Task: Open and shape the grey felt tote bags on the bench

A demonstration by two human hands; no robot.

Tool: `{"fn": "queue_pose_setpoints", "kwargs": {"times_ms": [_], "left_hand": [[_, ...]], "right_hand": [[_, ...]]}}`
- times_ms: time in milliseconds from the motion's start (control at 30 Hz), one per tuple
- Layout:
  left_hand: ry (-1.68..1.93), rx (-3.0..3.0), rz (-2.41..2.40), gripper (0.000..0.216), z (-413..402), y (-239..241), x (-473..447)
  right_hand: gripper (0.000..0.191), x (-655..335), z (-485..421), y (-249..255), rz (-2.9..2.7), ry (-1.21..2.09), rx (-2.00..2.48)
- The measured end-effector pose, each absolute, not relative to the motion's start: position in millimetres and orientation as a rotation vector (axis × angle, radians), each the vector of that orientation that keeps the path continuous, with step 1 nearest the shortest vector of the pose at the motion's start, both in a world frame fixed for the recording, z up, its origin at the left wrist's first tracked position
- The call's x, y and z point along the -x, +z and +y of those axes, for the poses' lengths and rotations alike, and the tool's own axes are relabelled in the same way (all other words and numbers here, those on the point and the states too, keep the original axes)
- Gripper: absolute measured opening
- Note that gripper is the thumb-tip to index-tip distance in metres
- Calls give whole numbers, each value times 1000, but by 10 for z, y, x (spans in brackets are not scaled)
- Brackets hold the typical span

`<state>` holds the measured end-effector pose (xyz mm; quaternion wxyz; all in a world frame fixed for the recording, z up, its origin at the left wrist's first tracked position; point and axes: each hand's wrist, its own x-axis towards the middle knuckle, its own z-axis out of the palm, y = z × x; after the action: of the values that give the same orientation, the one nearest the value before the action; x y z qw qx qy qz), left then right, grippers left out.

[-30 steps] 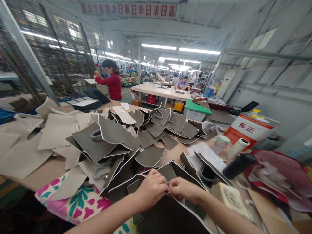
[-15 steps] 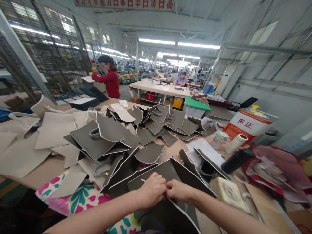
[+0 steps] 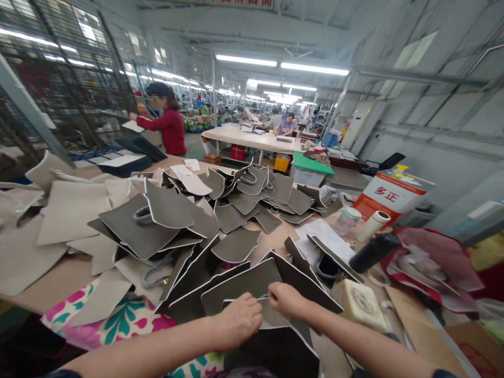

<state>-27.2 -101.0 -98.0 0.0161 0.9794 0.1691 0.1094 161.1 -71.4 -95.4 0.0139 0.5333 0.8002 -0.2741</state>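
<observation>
My left hand (image 3: 240,320) is closed, knuckles up, over a dark olive bag piece (image 3: 275,341) with white edges close to my body. What its fingers hold is hidden. My right hand (image 3: 286,300) is curled shut a short way to the right, apart from the left one; I cannot make out what is in it. Beyond both hands stands a partly folded olive bag panel (image 3: 246,281), also white-edged. Another olive flap (image 3: 236,247) lies just past it.
Olive bag pieces (image 3: 169,205) with grey looped handles pile up across the table, pale beige ones (image 3: 76,207) at left. A flowered cloth (image 3: 114,320) lies front left. At right are a black bottle (image 3: 374,252), white bottle (image 3: 372,227), large can (image 3: 389,194) and yellowish block (image 3: 360,304). Two co-workers stand farther back.
My hands were together over the bag piece and have moved apart, the left one lower and to the left. The whole view has shifted slightly.
</observation>
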Motion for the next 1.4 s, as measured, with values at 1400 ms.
{"fn": "queue_pose_setpoints", "kwargs": {"times_ms": [1400], "left_hand": [[283, -2243, 1051, 20, -606, -363, 724]], "right_hand": [[12, -2281, -772, 94, 2775, -526, -1250]]}}
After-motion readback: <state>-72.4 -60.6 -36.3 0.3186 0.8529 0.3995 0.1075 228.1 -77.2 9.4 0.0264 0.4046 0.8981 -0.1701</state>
